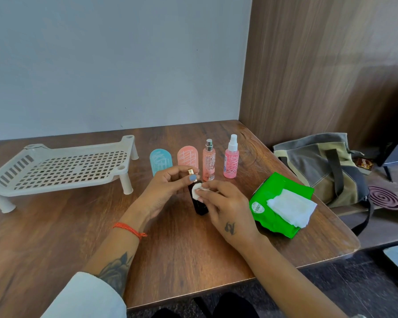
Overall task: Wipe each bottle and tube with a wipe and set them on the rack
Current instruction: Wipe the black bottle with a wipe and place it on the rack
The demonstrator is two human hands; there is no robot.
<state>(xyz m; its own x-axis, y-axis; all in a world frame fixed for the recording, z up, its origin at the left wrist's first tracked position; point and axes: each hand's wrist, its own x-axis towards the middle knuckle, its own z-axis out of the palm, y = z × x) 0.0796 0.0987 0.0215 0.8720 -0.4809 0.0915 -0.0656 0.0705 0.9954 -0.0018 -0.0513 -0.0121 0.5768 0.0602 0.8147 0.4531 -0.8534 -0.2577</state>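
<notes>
at frame centre, left hand [163,189] grips a dark glossy bottle [199,204] with gold cap; right hand [225,206] pinches a white wipe [196,191] against it.

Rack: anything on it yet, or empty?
Empty. The rack shows only bare grid; the dark bottle is in hand, and the pink spray bottles stand on the table.

Matt wood-grain table [55,226], white plastic rack [62,168], glossy dark bottle [199,206], perhaps glass.
</notes>
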